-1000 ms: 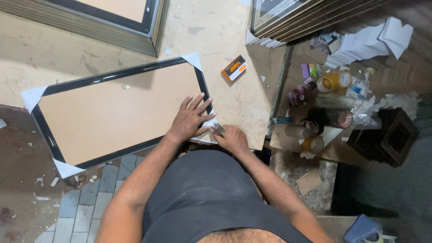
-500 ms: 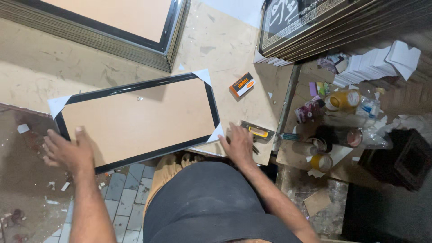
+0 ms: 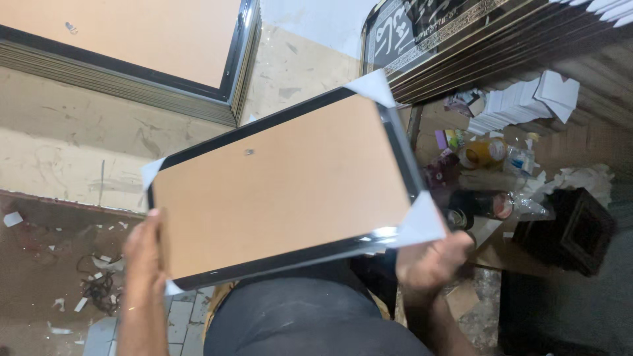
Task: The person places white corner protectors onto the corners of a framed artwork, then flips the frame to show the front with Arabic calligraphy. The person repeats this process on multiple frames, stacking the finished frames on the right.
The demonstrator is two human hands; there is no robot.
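a black picture frame [image 3: 277, 191] with a tan backing board faces the camera, held tilted across the middle of the frame, above the bench [image 3: 66, 158], with white paper corner guards on its corners. the left hand [image 3: 142, 277] grips its lower left edge, fingers wrapped round the rim. the right hand [image 3: 432, 264] holds the lower right corner from beneath, fingers closed under the white corner guard [image 3: 419, 224]. in the upper left of the frame a stack of frames [image 3: 132, 59] lies on the bench, backs up. in the upper right another stack of dark frames [image 3: 475, 39] leans. to the right of the held frame sit a yellow jar [image 3: 484, 151], a dark can [image 3: 484, 204] on its side, and a pile of white paper pieces [image 3: 527, 102]. a dark box [image 3: 580, 227] stands at the far right. paper scraps litter the floor [image 3: 59, 277] at the lower left.
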